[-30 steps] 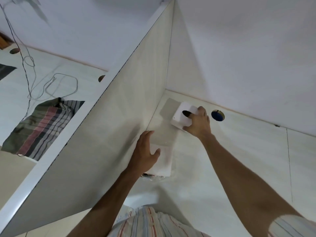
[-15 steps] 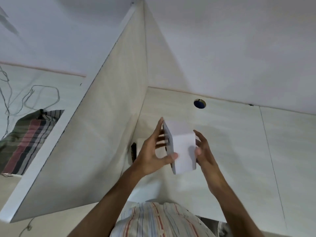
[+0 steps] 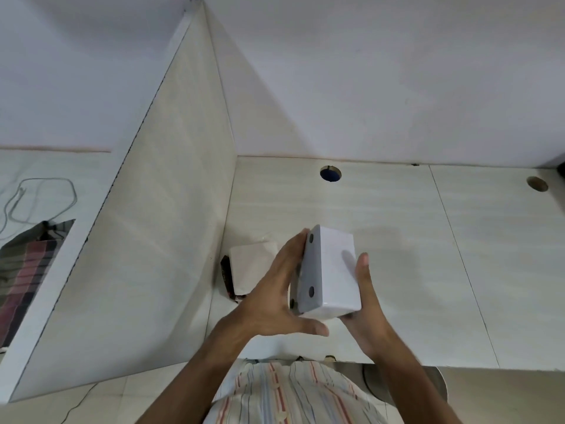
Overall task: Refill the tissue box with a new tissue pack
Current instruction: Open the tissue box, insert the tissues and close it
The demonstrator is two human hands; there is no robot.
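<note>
A white plastic tissue box (image 3: 331,270) is held above the desk, tipped on its side so its underside with small dark feet faces left. My left hand (image 3: 272,298) presses flat against that underside, thumb under the near end. My right hand (image 3: 365,304) cups the box's right side and near corner. On the desk to the left, beside the partition, lies a white tissue pack (image 3: 250,266) with a dark printed end; neither hand touches it.
A tall pale partition (image 3: 159,209) walls off the desk's left side. The desk (image 3: 428,255) has a cable hole (image 3: 330,173) at the back and another (image 3: 537,183) at far right. Beyond the partition lie a striped cloth (image 3: 27,270) and a cable (image 3: 39,197).
The box was lifted from the desk's back corner, brought toward me and turned onto its side between both hands. My left hand left the tissue pack, which stays on the desk.
</note>
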